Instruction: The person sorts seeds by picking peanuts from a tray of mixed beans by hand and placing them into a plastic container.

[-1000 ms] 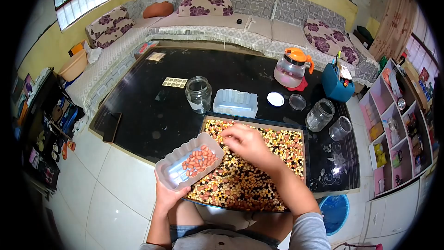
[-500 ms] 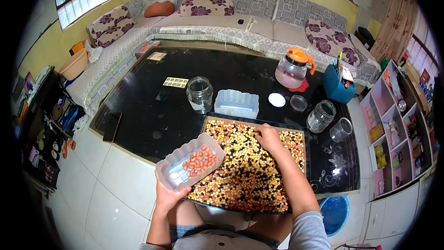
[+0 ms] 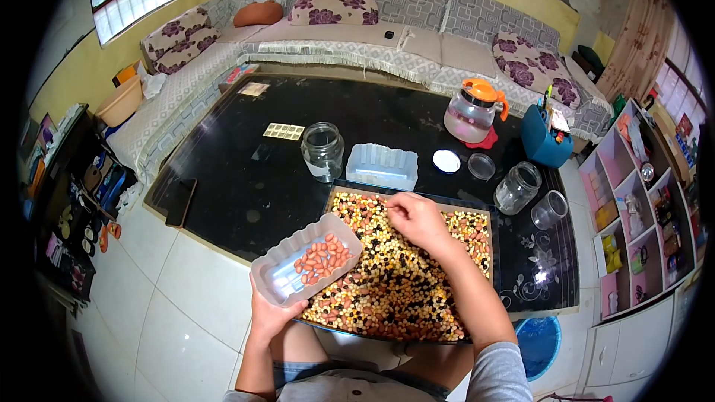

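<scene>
My left hand (image 3: 274,313) grips the near end of a translucent plastic tub (image 3: 277,269), holding it tilted over the tray's left side. Several reddish peanuts (image 3: 325,259) lie inside it. A shallow tray (image 3: 492,253) holds a mix of yellow corn kernels, black beans and peanuts, and rests partly over the table's front edge. Above the far part of this mix is my right hand (image 3: 417,217), its fingers pinched together. Whatever sits between those fingertips is too small to make out.
On the black table (image 3: 223,186) stand a second plastic tub (image 3: 381,167), an open glass jar (image 3: 322,152), another jar (image 3: 518,187), a clear cup (image 3: 549,210), a white lid (image 3: 446,161) and an orange-topped pitcher (image 3: 471,113). A phone (image 3: 182,203) lies left. A blue bucket (image 3: 538,346) is on the floor.
My right hand has shifted left across the far part of the mix, its fingers now pinched. My left hand and the tub it holds have stayed put.
</scene>
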